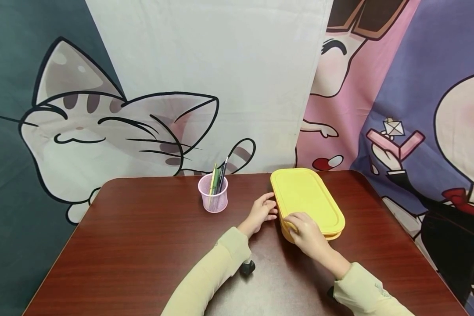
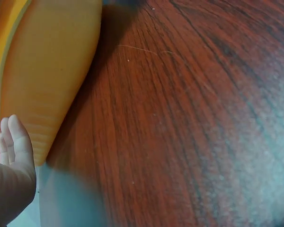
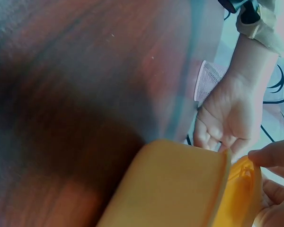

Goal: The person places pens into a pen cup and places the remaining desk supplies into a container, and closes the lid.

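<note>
A yellow plastic box with a flat yellow lid stands at the right of the table. My right hand pinches the lid at its near left corner. In the right wrist view, that end of the lid stands apart from the box rim, with a gap between, and the thumb and fingers are at the lid's edge. My left hand is at the box's left side, fingers loosely bent, fingertips right by the wall. The left wrist view shows this hand beside the box wall. The box's inside is mostly hidden.
A pink mesh pen cup holding several pens and pencils stands to the left of the box, near the back edge of the brown wooden table. Behind the table hangs a cloth backdrop with cartoon figures.
</note>
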Available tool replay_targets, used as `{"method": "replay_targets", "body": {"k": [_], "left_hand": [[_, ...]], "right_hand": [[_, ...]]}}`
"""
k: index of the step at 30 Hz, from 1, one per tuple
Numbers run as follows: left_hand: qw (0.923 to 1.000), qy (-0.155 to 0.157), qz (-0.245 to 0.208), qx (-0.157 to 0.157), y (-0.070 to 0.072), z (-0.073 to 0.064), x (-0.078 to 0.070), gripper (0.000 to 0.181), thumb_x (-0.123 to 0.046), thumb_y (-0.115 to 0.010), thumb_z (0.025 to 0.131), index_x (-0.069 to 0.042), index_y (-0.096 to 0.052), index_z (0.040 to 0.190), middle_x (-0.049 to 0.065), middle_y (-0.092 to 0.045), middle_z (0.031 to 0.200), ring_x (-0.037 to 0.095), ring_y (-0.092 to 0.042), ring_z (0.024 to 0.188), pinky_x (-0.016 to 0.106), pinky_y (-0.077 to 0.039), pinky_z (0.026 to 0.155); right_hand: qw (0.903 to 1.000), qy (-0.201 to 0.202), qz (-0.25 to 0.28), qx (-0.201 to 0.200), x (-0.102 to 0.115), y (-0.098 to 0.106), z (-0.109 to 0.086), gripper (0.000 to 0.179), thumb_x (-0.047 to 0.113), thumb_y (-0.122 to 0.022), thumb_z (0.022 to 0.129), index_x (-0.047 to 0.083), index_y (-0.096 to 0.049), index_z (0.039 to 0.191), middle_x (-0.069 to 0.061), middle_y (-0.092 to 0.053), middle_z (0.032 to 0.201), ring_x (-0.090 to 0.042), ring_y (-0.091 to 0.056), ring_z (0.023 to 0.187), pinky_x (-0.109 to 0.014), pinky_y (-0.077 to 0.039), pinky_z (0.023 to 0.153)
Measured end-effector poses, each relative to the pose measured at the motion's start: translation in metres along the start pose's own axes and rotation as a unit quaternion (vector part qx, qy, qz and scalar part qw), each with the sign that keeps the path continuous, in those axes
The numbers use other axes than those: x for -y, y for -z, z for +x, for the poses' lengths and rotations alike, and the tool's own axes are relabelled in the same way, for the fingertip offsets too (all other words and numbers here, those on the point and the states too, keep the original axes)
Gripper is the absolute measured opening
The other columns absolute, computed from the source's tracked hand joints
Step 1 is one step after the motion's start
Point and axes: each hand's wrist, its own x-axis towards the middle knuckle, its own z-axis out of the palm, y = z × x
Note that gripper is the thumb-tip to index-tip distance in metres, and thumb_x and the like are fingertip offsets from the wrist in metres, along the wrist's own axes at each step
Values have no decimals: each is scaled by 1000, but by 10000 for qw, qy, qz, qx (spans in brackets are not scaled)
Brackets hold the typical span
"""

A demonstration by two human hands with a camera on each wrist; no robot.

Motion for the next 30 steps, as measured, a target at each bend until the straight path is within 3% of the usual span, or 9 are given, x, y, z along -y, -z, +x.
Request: {"method": "replay_targets", "body": {"k": [13,17,20,22,25,30], "left_hand": [[9992,-268,238,-166,-6,-2,-1,40,-14,-52,88,-13,-46,127,7,-59,102,8,-53,74,25,-51,64],[9983,-372,393,-216,-6,-3,0,41,-16,-53,88,-12,-45,128,9,-58,109,9,-54,81,31,-51,69],[9953,-688,638,-242,-6,-4,2,45,-18,-54,87,-10,-43,130,11,-53,120,13,-55,90,33,-49,74],[9907,-961,932,-235,-6,-4,4,48,-21,-54,87,-11,-41,132,10,-49,128,18,-55,99,33,-48,79],[9762,-1424,1615,-255,-7,-7,5,51,-28,-53,87,-12,-39,134,8,-41,136,25,-47,115,33,-44,89],[9558,-1638,2437,-109,-9,-8,5,60,-37,-52,86,-15,-32,138,5,-27,145,20,-30,130,39,-29,104]], "right_hand": [[9996,-151,173,-175,-7,-4,-9,28,-1,-74,59,4,-66,86,-5,-60,86,-19,-56,81,-31,-46,68],[9975,-577,323,-254,-15,4,-8,28,4,-74,63,3,-65,90,-8,-61,91,-23,-54,88,-31,-41,76],[9928,-1107,420,-184,-26,10,-9,31,8,-72,66,2,-64,95,-12,-60,98,-27,-52,94,-35,-38,82],[9880,-1459,509,-73,-35,14,-10,33,11,-71,69,0,-62,100,-16,-58,104,-31,-49,99,-40,-36,86],[9807,-1885,507,117,-50,19,-13,40,18,-68,74,-2,-58,108,-23,-52,114,-39,-43,108,-50,-31,90],[9639,-2573,153,669,-67,26,-18,54,34,-61,80,1,-49,120,-29,-39,128,-47,-28,121,-61,-20,93]]}}
